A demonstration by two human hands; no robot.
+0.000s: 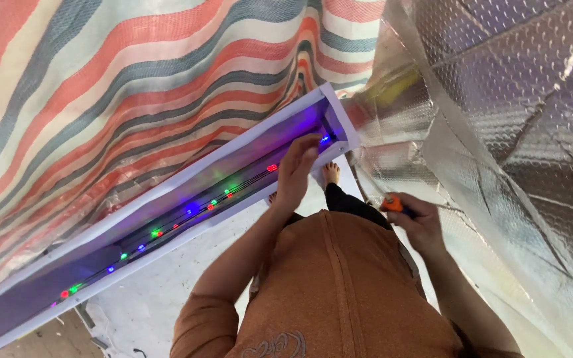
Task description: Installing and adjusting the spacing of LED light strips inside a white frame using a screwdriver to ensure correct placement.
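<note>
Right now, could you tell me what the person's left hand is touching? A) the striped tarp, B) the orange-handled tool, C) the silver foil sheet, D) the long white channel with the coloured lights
D: the left hand rests in the long white channel beside the string of coloured lights, while the right hand grips the orange-handled tool.
</note>
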